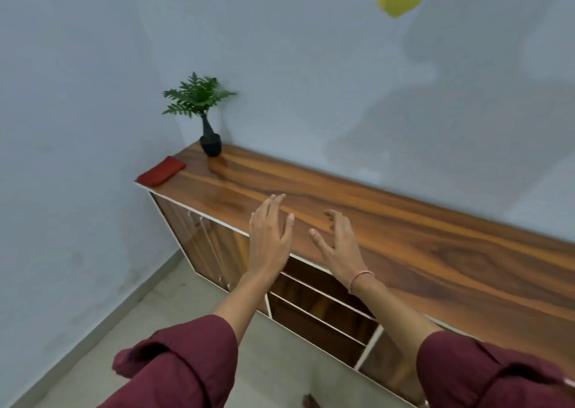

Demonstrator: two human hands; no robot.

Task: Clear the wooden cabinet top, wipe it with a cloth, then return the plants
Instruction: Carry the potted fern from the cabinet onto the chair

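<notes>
Long wooden cabinet top [404, 246] with glossy brown grain runs along pale blue wall [93, 96]. Small green fern-like plant in black pot [211, 144] stands upright at far left end, near wall. Folded red cloth [161, 171] lies flat on left corner, just beside plant, apart from it. Left hand [269, 236] raised over front edge, fingers straight, grasping nothing. Right hand [339, 242] beside it, fingers loosely curled, empty; pink thread bracelet [359, 278] on wrist. Maroon sleeves [186, 361] rolled up forearms.
</notes>
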